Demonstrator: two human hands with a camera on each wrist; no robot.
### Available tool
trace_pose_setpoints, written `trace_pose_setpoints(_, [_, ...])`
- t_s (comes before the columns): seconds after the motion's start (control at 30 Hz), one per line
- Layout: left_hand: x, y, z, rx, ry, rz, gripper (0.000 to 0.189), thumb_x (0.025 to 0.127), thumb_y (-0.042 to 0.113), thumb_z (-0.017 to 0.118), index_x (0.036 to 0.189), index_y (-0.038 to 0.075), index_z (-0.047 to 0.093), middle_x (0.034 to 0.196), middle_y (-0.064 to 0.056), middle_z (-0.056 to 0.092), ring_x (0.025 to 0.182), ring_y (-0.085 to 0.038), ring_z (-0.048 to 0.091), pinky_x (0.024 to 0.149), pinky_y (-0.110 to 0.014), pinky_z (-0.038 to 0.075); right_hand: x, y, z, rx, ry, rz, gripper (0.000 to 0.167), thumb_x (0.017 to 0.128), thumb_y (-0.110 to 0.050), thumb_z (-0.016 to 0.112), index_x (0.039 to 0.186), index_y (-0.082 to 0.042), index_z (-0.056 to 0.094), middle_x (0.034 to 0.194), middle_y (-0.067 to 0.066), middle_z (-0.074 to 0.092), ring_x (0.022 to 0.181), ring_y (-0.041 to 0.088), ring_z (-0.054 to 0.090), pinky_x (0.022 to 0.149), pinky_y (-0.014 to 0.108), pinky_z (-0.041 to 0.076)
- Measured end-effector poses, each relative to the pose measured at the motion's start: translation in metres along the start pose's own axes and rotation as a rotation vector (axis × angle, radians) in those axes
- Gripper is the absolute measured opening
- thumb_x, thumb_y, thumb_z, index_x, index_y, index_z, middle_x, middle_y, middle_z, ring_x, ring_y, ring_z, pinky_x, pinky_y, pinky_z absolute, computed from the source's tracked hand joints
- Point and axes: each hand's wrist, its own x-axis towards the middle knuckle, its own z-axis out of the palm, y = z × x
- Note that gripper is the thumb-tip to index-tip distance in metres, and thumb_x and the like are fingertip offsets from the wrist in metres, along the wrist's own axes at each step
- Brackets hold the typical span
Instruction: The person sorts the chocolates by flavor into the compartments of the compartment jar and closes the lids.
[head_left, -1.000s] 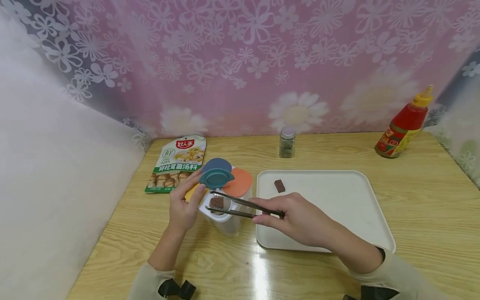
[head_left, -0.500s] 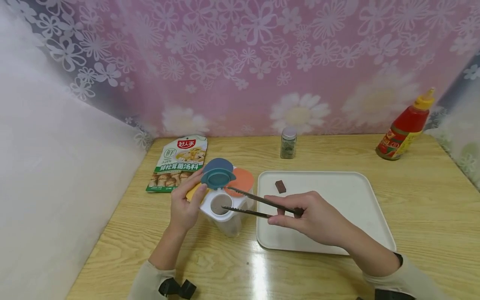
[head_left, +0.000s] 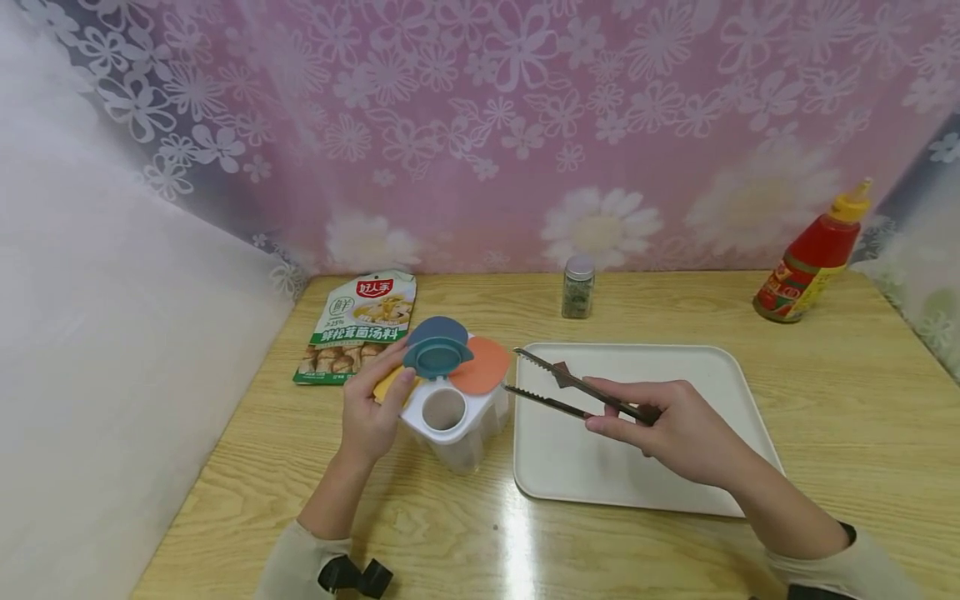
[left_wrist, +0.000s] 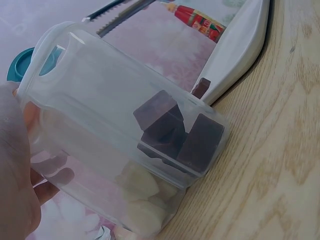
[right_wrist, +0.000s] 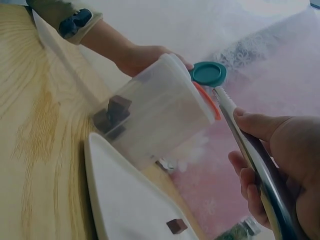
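My left hand [head_left: 375, 417] grips the top left side of a clear, multi-compartment storage container [head_left: 459, 454]. Its teal lid [head_left: 438, 358] stands flipped up, leaving one round mouth uncovered; the orange lid [head_left: 480, 367] lies down. Through the wall in the left wrist view show several dark brown blocks [left_wrist: 202, 142] at the bottom, with pale chunks [left_wrist: 142, 212] in the neighbouring compartment. My right hand [head_left: 675, 429] holds metal tongs [head_left: 551, 402], arms spread with nothing between the tips, over the left part of the white tray [head_left: 660, 371]. One brown block [right_wrist: 176, 226] lies on that tray, partly behind the tongs in the head view.
Behind the container lies a green and white food pouch [head_left: 360, 329]. A small glass jar of dried herbs [head_left: 577, 292] stands behind the tray, and a red sauce bottle [head_left: 810, 258] at the back right. A floral curtain [head_left: 480, 125] closes off the back.
The tongs held a brown block over the uncovered mouth; it was let go there. My right hand has since drawn the spread tongs rightward over the tray. The left hand stays on the container.
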Motion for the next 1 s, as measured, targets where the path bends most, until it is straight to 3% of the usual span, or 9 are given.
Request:
trace_pose_setpoints(0.27, [0.001, 0.002, 0.0, 0.008, -0.007, -0.017, 0.028, 0.091, 0.001, 0.062, 0.117, 0.002, 0.073, 0.128, -0.015, 0.068, 0.127, -0.027, 0.061, 0.105, -0.024, 0.048, 0.0, 0.022, -0.003, -0.026, -0.005, 0.117, 0.048, 0.088, -0.039, 0.076, 0.132, -0.024, 0.067, 0.085, -0.002, 0.065, 0.048, 0.005, 0.048, 0.042, 0.025, 0.036])
trace_pose_setpoints(0.63, [0.001, 0.003, 0.0, -0.009, -0.003, -0.008, 0.029, 0.089, -0.005, 0.062, 0.116, 0.0, 0.073, 0.126, -0.019, 0.068, 0.125, -0.034, 0.061, 0.105, -0.023, 0.047, 0.01, 0.051, -0.001, -0.184, -0.02, 0.195, 0.061, 0.087, -0.053, 0.072, 0.137, -0.018, 0.063, 0.086, -0.004, 0.069, 0.046, 0.01, 0.051, 0.043, 0.025, 0.036])
trace_pose_setpoints(1.0, [0.001, 0.001, 0.0, -0.013, -0.002, -0.003, 0.029, 0.09, -0.004, 0.062, 0.116, 0.001, 0.073, 0.126, -0.018, 0.069, 0.126, -0.031, 0.061, 0.106, -0.025, 0.047, 0.021, 0.068, 0.0, -0.31, -0.015, 0.215, 0.065, 0.086, -0.058, 0.07, 0.136, -0.018, 0.064, 0.083, -0.007, 0.071, 0.05, 0.006, 0.03, 0.047, 0.024, 0.03])
